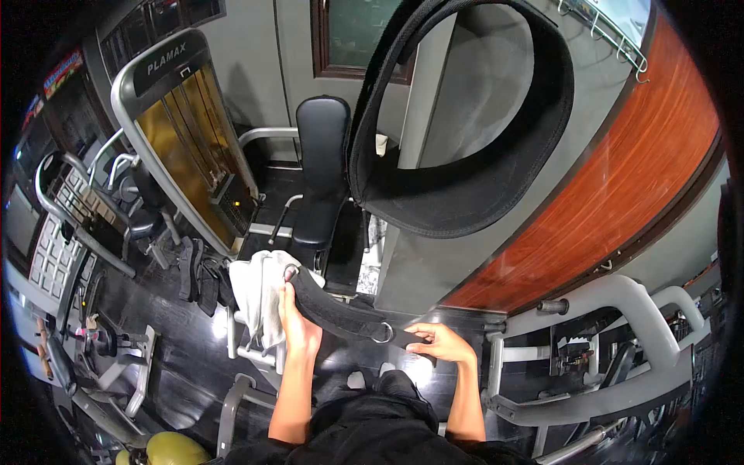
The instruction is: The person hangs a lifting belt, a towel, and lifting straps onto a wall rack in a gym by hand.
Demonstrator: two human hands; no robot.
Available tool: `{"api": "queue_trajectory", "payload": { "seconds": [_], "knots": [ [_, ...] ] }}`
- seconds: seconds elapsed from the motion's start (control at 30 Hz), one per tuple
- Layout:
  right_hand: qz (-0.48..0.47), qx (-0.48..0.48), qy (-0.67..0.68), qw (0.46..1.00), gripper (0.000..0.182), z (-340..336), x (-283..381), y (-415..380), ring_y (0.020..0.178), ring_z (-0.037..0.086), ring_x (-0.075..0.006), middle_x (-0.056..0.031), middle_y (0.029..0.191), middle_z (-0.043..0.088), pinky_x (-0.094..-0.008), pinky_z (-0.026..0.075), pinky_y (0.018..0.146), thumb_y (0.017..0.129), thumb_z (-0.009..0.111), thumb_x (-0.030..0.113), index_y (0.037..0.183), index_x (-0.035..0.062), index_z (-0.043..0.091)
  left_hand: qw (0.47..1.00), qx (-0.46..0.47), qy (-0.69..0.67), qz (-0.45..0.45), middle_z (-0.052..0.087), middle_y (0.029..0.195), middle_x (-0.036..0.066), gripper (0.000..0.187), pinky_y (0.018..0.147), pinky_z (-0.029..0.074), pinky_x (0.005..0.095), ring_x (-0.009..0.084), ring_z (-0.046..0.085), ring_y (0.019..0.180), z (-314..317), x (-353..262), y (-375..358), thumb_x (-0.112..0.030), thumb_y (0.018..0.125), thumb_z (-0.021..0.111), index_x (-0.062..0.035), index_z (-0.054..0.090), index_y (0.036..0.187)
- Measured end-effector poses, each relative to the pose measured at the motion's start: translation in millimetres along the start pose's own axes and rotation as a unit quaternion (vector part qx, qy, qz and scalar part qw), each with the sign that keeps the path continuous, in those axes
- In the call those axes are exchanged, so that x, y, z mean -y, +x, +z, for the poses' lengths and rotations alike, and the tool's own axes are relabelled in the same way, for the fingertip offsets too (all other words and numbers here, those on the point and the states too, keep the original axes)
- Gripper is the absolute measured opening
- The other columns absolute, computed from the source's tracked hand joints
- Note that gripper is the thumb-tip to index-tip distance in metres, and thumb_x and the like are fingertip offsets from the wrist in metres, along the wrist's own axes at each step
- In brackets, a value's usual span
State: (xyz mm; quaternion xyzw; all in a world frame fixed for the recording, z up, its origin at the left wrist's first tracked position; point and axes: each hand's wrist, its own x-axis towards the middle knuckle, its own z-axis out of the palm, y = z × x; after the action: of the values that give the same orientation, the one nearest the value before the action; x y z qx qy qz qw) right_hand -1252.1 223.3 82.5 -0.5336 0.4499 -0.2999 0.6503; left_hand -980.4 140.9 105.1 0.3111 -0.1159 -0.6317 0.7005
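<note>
In front of my body I hold a black padded strap [333, 312] with metal D-rings, stretched between both hands. My left hand [301, 322] grips its left end, thumb up beside one ring. A second metal ring [382, 332] sits toward the strap's right end. From there a thin black tail runs to my right hand [442, 343], which pinches it between thumb and fingers. A white towel [260, 298] hangs just behind my left hand. Large and close to the camera, a wide black belt loop [457, 198] hangs above the strap.
A weight-stack machine [167, 70] and a black padded seat [322, 147] stand ahead. Grey machine frames [620, 403] are to the right, below a reddish wood panel [589, 201]. Black straps [192, 271] hang left of the towel; a yellow-green ball [174, 449] lies at lower left.
</note>
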Motion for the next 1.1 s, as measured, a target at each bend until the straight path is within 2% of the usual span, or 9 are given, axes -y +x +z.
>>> {"api": "queue_trajectory", "payload": {
  "seconds": [0.33, 0.53, 0.73, 0.83, 0.87, 0.9, 0.93, 1.0, 1.1],
  "knots": [
    [-0.020, -0.114, -0.080, 0.990, 0.025, -45.8, 3.8, -30.2, 0.078, 0.058, -0.0073, -0.0008, 0.085, 0.065, -0.0246, 0.047, 0.074, 0.075, 0.077, 0.011, 0.095, 0.0004, 0.066, 0.993, -0.046, -0.098, -0.055, 0.058, 0.123, 0.003, 0.032, 0.097, 0.045, 0.0412, 0.0225, 0.054, 0.113, 10.9, -14.5, 8.3, -0.027, 0.096, 0.049, -0.0119, 0.055, 0.123],
    [-0.116, -0.204, -0.059, 0.970, 0.033, -64.8, 12.5, -48.5, 0.085, 0.058, -0.0106, -0.0034, 0.091, 0.065, -0.0269, 0.046, 0.082, 0.066, 0.080, 0.005, 0.096, 0.0011, 0.065, 0.982, 0.014, -0.106, -0.156, 0.060, 0.089, 0.002, 0.021, 0.060, 0.052, 0.0306, 0.0141, 0.059, 0.064, -6.7, -19.8, 22.3, -0.030, 0.096, 0.049, -0.0109, 0.058, 0.101],
    [-0.318, -0.269, 0.314, 0.853, 0.064, -58.7, 0.8, -31.2, 0.081, 0.056, -0.0163, -0.0031, 0.084, 0.055, -0.0320, 0.047, 0.080, 0.060, 0.080, -0.001, 0.114, 0.0107, 0.049, 0.931, 0.221, -0.111, -0.268, 0.041, 0.057, 0.000, 0.024, 0.032, 0.029, 0.0229, 0.0104, 0.036, 0.032, 15.7, -16.2, 3.7, -0.032, 0.098, 0.046, -0.0088, 0.053, 0.093],
    [-0.407, -0.197, 0.458, 0.766, 0.057, -51.3, -2.4, -16.6, 0.085, 0.061, -0.0216, -0.0005, 0.080, 0.060, -0.0466, 0.046, 0.089, 0.066, 0.080, 0.006, 0.114, 0.0133, 0.050, 0.963, 0.151, 0.121, -0.185, 0.043, 0.057, 0.002, 0.020, 0.031, 0.027, 0.0237, 0.0115, 0.034, 0.030, 35.5, -13.5, -23.7, -0.031, 0.096, 0.050, -0.0119, 0.054, 0.097],
    [-0.391, -0.184, 0.473, 0.768, 0.054, -44.1, 0.7, -15.5, 0.082, 0.063, -0.0230, 0.0000, 0.078, 0.061, -0.0496, 0.047, 0.089, 0.068, 0.080, 0.008, 0.113, 0.0133, 0.051, 0.937, 0.251, 0.139, -0.201, 0.048, 0.065, 0.002, 0.018, 0.033, 0.031, 0.0256, 0.0116, 0.041, 0.035, 37.1, -15.7, -25.4, -0.030, 0.094, 0.052, -0.0125, 0.055, 0.100],
    [-0.375, -0.171, 0.487, 0.770, 0.051, -38.4, 2.5, -14.4, 0.080, 0.064, -0.0243, 0.0005, 0.077, 0.061, -0.0525, 0.047, 0.088, 0.069, 0.080, 0.010, 0.111, 0.0133, 0.052, 0.923, 0.129, 0.307, -0.195, 0.053, 0.077, 0.002, 0.016, 0.052, 0.044, 0.0263, 0.0120, 0.054, 0.056, 40.4, -14.0, -36.3, -0.024, 0.094, 0.053, -0.0095, 0.057, 0.100],
    [-0.368, -0.142, 0.454, 0.799, 0.038, -36.8, -0.4, -10.6, 0.071, 0.066, -0.0261, -0.0020, 0.077, 0.061, -0.0523, 0.052, 0.080, 0.075, 0.076, 0.012, 0.107, 0.0133, 0.055, 0.910, 0.220, 0.338, -0.095, 0.055, 0.082, 0.002, 0.015, 0.064, 0.044, 0.0260, 0.0120, 0.055, 0.068, 36.0, -0.2, -36.8, -0.021, 0.094, 0.053, -0.0075, 0.057, 0.097],
    [-0.297, -0.143, 0.395, 0.857, 0.035, -21.6, 2.3, -10.6, 0.059, 0.061, -0.0227, -0.0056, 0.076, 0.059, -0.0412, 0.054, 0.061, 0.083, 0.070, 0.022, 0.111, 0.0077, 0.054, 0.865, 0.339, 0.368, -0.045, 0.057, 0.089, 0.002, 0.014, 0.087, 0.038, 0.0248, 0.0114, 0.052, 0.091, 32.6, 12.2, -44.1, -0.014, 0.094, 0.052, -0.0021, 0.058, 0.088],
    [-0.207, -0.116, 0.245, 0.940, 0.048, -5.1, 24.4, -15.0, 0.052, 0.054, -0.0163, -0.0073, 0.072, 0.057, -0.0290, 0.048, 0.052, 0.089, 0.062, 0.032, 0.122, -0.0009, 0.049, 0.792, 0.425, 0.428, -0.095, 0.060, 0.086, 0.003, 0.015, 0.081, 0.042, 0.0246, 0.0094, 0.054, 0.086, 39.0, 22.5, -58.6, -0.012, 0.094, 0.053, 0.0010, 0.059, 0.093]
  ]
}}
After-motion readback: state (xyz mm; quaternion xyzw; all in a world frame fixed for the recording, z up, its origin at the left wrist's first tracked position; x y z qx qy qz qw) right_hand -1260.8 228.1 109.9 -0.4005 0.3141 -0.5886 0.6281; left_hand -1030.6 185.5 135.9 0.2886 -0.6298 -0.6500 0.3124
